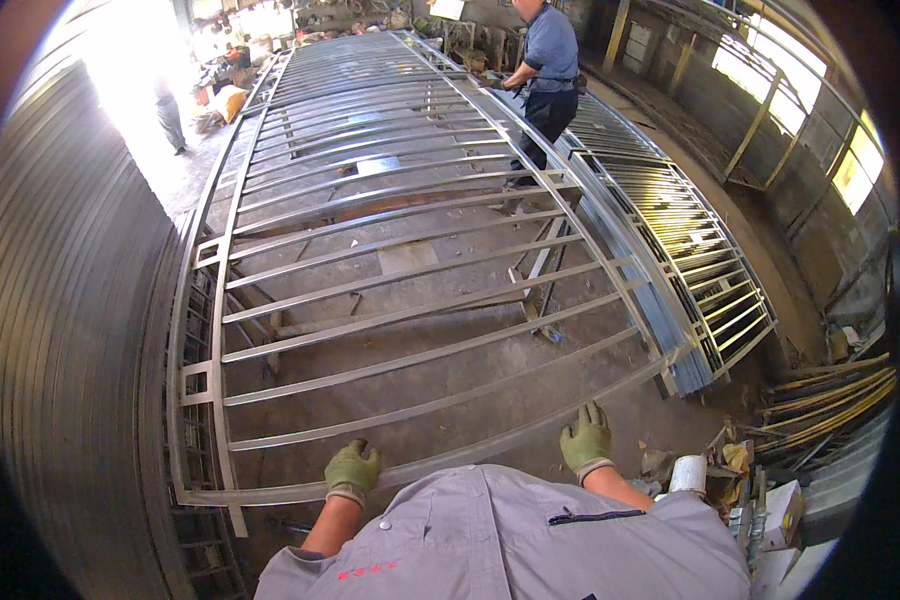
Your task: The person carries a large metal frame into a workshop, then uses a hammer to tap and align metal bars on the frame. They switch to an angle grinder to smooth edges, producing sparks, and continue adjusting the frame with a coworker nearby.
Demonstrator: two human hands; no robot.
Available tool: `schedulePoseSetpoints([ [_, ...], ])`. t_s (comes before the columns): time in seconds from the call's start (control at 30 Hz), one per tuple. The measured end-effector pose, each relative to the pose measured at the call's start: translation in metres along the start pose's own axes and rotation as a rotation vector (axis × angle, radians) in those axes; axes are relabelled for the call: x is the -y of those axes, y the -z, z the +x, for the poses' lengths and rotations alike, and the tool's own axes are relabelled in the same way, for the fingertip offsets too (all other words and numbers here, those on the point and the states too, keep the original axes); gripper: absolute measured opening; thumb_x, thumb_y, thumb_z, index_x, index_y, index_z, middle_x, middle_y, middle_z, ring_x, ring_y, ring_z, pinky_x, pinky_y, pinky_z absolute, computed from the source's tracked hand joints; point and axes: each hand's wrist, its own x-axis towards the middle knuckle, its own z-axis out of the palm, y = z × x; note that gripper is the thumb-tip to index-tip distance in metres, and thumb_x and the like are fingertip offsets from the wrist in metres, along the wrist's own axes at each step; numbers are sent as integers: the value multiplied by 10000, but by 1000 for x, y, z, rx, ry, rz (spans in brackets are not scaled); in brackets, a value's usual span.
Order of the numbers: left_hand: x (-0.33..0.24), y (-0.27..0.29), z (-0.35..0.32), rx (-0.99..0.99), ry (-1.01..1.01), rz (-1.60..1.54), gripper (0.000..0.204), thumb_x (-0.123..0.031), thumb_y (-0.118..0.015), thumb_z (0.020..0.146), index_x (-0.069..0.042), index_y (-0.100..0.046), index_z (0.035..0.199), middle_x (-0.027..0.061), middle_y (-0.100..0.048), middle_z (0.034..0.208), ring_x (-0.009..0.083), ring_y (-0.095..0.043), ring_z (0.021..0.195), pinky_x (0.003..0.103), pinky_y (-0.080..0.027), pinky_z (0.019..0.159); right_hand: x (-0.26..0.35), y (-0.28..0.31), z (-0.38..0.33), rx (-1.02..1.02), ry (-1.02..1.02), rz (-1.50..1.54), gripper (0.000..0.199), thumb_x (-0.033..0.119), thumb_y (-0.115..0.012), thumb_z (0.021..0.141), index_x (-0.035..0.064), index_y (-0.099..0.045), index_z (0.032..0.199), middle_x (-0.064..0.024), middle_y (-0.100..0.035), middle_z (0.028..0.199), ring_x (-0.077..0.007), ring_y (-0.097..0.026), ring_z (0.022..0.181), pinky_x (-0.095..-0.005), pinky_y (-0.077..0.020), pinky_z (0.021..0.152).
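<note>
A long silver metal frame [400, 378] with several parallel crossbars stretches away in front of me. Its near end rail crosses just ahead of my body. My left hand [353, 468], in a green glove, is closed over that rail left of my chest. Farther right along the same rail, my right hand [586, 440] wears a matching glove, with its fingers laid over the metal. My thumbs and the underside of both grips are hidden. Square brackets [198, 383] join the double rails along the frame's left side.
A co-worker [550, 75] in a blue shirt stands by the frame's far right side, one hand at the metal. Another slatted frame [710, 250] lies to the right. Corrugated sheets [70, 330] rise at left. Yellowish rods [830, 405] and clutter lie at lower right.
</note>
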Motion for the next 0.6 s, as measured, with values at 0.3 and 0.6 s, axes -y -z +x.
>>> schedulePoseSetpoints([
  [0.3, -6, 5, 0, -32, 31, -13, 554, -527, -615, 1022, -149, -766, 1397, 143, -781, 1374, 363, -729, 1291, 483, -563, 1096, 5, -9, 21, 8, 29, -5, 749, 341, -719, 949, -51, -544, 1562, -246, -457, 1704, -449, -395, 1586, -554, -351, 1304],
  [0.6, -8, -6, -5, 51, -26, 27, 577, -555, -594, 1032, -171, -733, 1439, 151, -764, 1397, 376, -717, 1300, 510, -559, 1098, -6, 12, -3, 106, -51, 30, 780, 319, -724, 950, -65, -501, 1592, -255, -407, 1737, -468, -334, 1625, -548, -284, 1353],
])
